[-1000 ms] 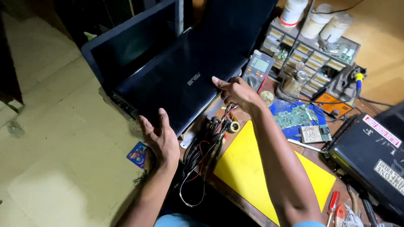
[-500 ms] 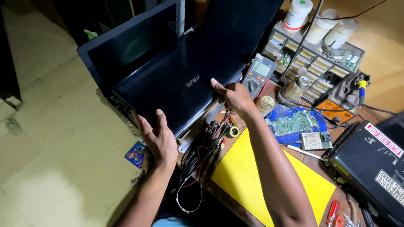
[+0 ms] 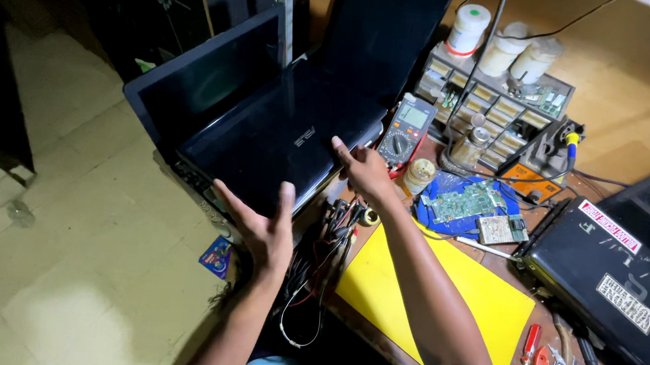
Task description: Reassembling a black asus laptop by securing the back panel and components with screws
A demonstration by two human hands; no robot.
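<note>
Overhead, cluttered workbench (image 3: 437, 343) beside tiled floor (image 3: 67, 260)

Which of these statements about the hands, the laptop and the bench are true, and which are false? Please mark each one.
1. The right hand is at the near edge of the closed black laptop. True.
2. The left hand grips a screwdriver. False: it is open and empty, palm up, fingers spread, near the laptop's front corner.
3. A yellow mat lies on the bench under the right forearm. True.
4. The multimeter lies on the floor. False: it rests on the bench beside the laptop, just behind the right hand.
5. A green circuit board lies on a blue sheet. True.
</note>
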